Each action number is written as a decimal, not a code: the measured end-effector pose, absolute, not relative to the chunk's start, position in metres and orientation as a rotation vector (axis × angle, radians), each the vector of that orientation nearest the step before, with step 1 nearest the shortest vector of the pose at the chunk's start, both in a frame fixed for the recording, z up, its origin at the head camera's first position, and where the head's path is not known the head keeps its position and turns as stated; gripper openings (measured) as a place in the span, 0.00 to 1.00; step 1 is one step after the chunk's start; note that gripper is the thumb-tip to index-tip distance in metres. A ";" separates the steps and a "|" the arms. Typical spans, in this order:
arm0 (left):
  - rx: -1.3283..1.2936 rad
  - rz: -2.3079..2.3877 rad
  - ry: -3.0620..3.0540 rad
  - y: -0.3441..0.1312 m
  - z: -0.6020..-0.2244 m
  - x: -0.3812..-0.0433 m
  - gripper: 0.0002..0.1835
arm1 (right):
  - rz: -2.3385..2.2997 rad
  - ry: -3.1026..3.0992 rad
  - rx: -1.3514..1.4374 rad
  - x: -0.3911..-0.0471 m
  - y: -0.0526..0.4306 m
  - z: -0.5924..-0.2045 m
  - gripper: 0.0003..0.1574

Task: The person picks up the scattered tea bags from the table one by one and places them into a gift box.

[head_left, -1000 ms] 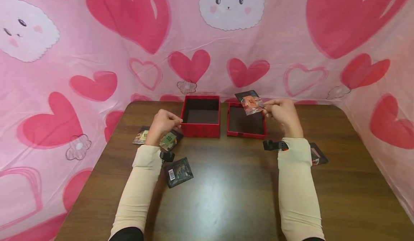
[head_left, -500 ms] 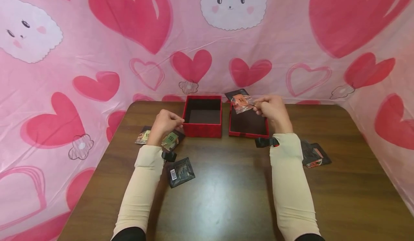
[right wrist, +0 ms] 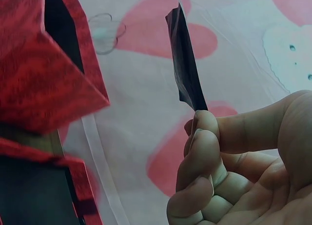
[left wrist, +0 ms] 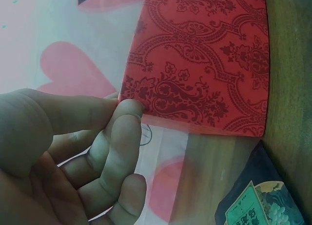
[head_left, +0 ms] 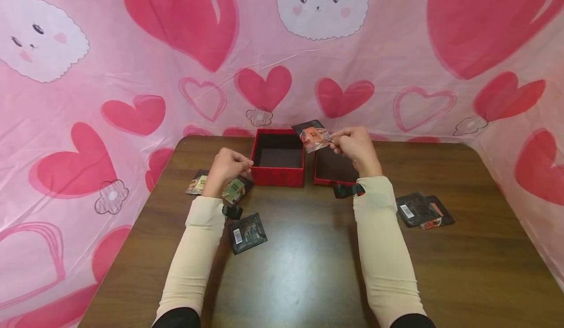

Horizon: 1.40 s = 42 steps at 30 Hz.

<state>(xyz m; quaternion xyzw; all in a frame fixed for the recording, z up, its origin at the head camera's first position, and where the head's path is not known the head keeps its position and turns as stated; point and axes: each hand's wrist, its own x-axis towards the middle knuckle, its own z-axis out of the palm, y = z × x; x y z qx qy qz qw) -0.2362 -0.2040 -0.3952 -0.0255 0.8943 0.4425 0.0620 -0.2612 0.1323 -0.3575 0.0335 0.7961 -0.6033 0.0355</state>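
A red patterned box (head_left: 278, 176) with a dark inside stands open-topped at the back of the table. My left hand (head_left: 227, 165) pinches its near left top corner; in the left wrist view the thumb and index finger (left wrist: 127, 118) meet at that corner. My right hand (head_left: 356, 148) holds a flat black sachet (head_left: 314, 136) with an orange label by one edge, raised near the box's right rim. The right wrist view shows the sachet (right wrist: 186, 59) edge-on between thumb and fingers. Under the right hand lies the shallow red lid (head_left: 336, 166), partly covered by hand and wrist.
Left of the box, a green-labelled sachet (head_left: 234, 190) and a yellow-labelled one (head_left: 198, 183) lie partly behind the left hand. A black sachet (head_left: 248, 233) lies barcode up nearer the front. Two overlapping sachets (head_left: 416, 209) lie at the right. A pink heart-patterned cloth (head_left: 304, 63) hangs behind the table.
My right hand has carried the orange-labelled sachet leftward, from over the lid to the box's right rim. The two sachets at the right have come into view from behind the sleeve. My left hand stays at the corner.
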 end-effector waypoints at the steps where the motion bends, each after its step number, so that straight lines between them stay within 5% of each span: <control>1: -0.077 1.342 2.704 -0.204 -0.395 -0.236 0.10 | -1.863 2.437 0.094 -0.262 0.129 -0.357 0.13; 42: -0.079 1.411 2.664 -0.205 -0.394 -0.234 0.10 | -1.650 2.397 -0.060 -0.271 0.069 -0.370 0.15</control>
